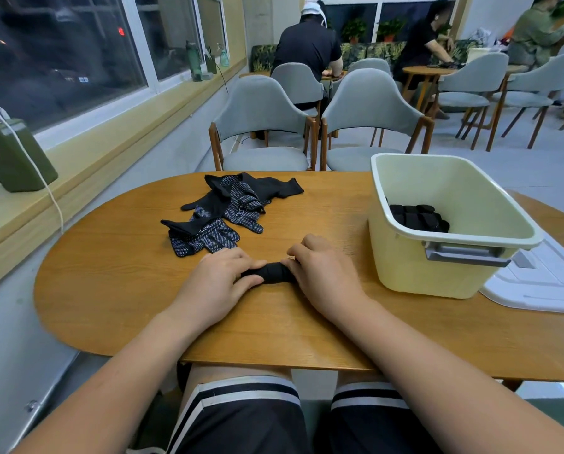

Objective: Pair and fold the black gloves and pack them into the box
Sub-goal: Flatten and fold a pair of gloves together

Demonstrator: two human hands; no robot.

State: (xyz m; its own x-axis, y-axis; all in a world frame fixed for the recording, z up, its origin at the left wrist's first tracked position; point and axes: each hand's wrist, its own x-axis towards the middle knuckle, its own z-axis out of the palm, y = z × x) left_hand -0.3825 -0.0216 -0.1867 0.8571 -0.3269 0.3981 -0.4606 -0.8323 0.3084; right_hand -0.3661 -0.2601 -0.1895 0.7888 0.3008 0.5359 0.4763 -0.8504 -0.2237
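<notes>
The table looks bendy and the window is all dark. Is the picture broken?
No. Head view: the wide-angle lens bends the table and window; outside is dark, so the glass shows only small lights; soft room light leaves faint shadows by the left hand and right hand; the rolled gloves look sharp.

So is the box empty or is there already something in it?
Not empty: black glove bundles lie on the floor of the cream box, towards its left wall; the rest of the floor shows bare.
</notes>
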